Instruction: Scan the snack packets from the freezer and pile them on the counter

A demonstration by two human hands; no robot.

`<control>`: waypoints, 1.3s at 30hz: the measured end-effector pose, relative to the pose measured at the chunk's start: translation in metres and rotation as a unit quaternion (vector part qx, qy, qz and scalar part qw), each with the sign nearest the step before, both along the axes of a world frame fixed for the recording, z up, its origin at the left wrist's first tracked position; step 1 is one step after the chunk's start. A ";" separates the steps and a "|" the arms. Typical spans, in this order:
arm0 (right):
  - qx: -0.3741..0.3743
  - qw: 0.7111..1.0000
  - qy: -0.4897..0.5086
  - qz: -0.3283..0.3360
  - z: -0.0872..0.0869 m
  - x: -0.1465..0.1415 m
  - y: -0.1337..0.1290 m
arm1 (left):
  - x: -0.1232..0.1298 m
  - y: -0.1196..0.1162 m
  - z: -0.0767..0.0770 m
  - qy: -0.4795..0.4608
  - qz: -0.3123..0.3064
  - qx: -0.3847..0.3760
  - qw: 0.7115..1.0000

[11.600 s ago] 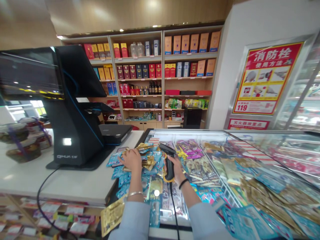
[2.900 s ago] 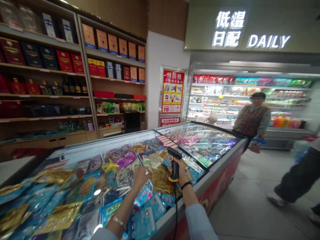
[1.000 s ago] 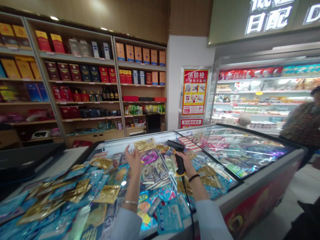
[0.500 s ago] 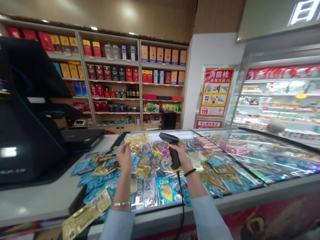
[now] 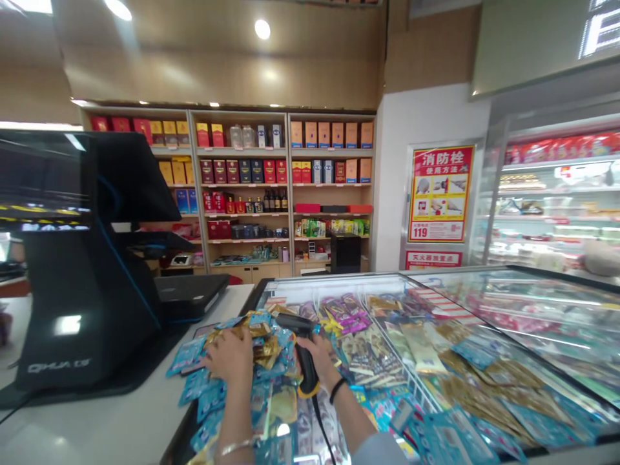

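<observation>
My right hand (image 5: pixel 320 355) grips a black barcode scanner (image 5: pixel 306 365) with orange trim by its handle; the cable runs down toward me. The scanner's head is over a heap of blue and gold snack packets (image 5: pixel 266 352). On the heap's left side lies my left hand (image 5: pixel 230 356), palm down, fingers spread and partly hidden among the packets. The heap rests on the glass top of a display freezer. To the right, another loose pile of gold and blue packets (image 5: pixel 498 381) lies on the same glass.
A black checkout terminal (image 5: pixel 92 290) stands on the white counter (image 5: pixel 97 420) at the left. Wrapped ice creams (image 5: pixel 372 352) show through the freezer glass. Shelves of boxed goods (image 5: pixel 242 171) line the back wall, with a lit refrigerated case (image 5: pixel 557 219) at right.
My left hand has gone from pinching a gold packet to lying on the heap. My right hand has moved left and down with the scanner. The view has tipped up.
</observation>
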State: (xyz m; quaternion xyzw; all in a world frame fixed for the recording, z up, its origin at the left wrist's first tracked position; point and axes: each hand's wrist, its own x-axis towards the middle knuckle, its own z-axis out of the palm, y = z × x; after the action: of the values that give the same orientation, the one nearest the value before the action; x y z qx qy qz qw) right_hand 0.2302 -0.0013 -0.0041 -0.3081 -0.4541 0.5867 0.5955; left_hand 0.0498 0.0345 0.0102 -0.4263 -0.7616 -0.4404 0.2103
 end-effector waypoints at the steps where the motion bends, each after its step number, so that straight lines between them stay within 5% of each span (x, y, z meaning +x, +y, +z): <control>1: -0.003 1.000 0.000 0.004 -0.001 -0.002 0.000 | 0.001 -0.001 -0.002 0.009 0.010 -0.004 1.000; 17: -0.054 0.994 0.096 -0.027 -0.013 0.011 -0.005 | -0.001 -0.014 -0.001 -0.045 -0.026 0.020 0.998; 29: -0.004 0.993 0.115 -0.025 0.025 0.037 -0.024 | 0.005 -0.010 0.020 0.007 -0.169 0.107 0.980; 34: 0.022 0.992 0.104 -0.063 0.053 0.089 -0.038 | 0.039 -0.011 0.032 0.045 -0.204 0.128 0.970; 39: 0.049 0.986 0.104 -0.124 0.072 0.155 -0.051 | 0.116 -0.009 0.040 0.050 -0.300 0.135 0.943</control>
State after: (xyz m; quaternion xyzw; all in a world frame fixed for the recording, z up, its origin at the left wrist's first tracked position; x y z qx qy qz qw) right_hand 0.3849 -0.0526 0.0674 -0.2702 -0.3760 0.5141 0.7221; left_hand 0.1656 0.0252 0.0504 -0.6241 -0.5205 -0.5599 0.1615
